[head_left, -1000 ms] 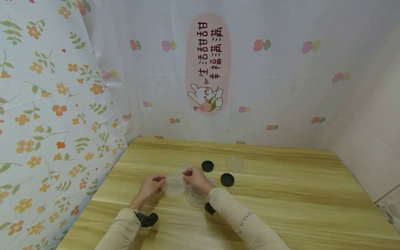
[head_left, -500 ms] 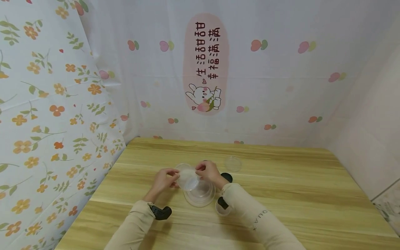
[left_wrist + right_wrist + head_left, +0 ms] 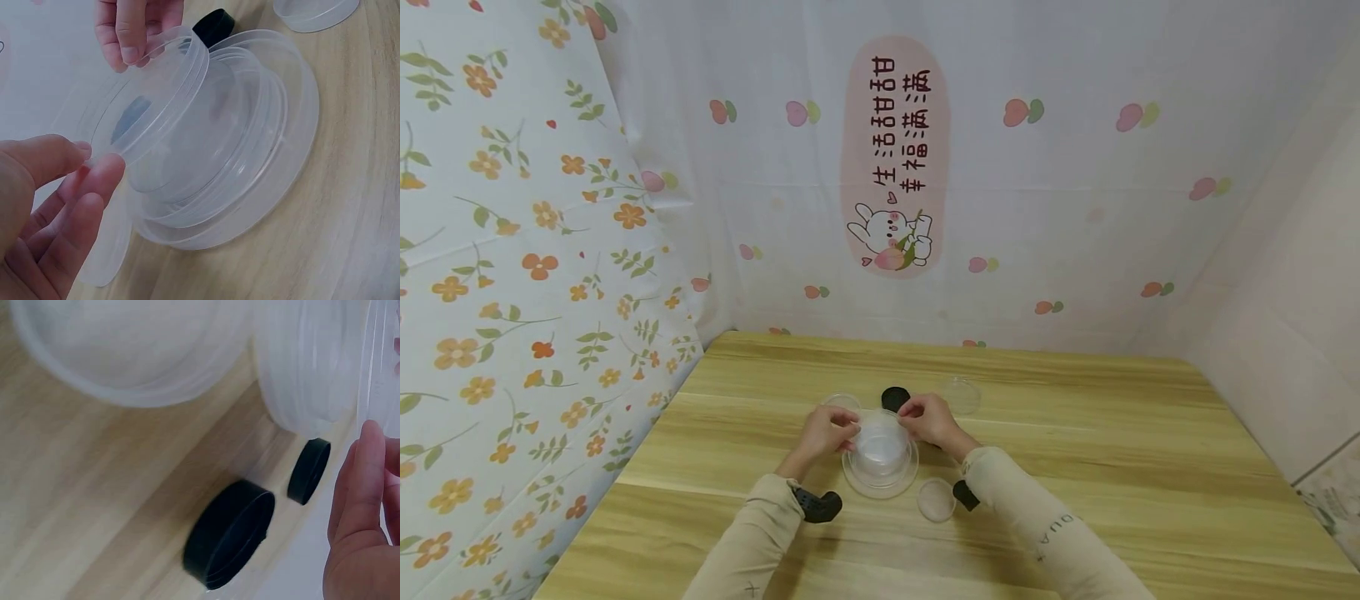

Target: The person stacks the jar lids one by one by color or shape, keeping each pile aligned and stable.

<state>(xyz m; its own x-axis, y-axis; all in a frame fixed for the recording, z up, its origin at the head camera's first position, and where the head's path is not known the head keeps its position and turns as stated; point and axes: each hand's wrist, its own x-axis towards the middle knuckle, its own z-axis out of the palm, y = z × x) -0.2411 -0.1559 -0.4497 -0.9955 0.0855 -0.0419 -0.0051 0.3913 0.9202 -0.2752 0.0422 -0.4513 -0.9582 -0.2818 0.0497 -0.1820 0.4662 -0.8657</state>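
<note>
Between my two hands a clear round plastic lid is held tilted over a stack of larger clear lids on the table. My left hand pinches its left rim with thumb and fingers. On the opposite rim, my right hand pinches with its fingertips. Seen from the left wrist, the held lid leans over the stack; whether its lower edge touches cannot be told. Two black round lids lie near my right hand, one partly hidden behind it in the head view.
A small clear lid lies right of the stack, near my right wrist. Another clear lid is behind my left hand, and one more lies farther back right. The wooden table meets a printed cloth wall behind.
Both hands have moved right with the clear lid, from left of the stack to above it. The small clear lid near my right wrist has come into sight.
</note>
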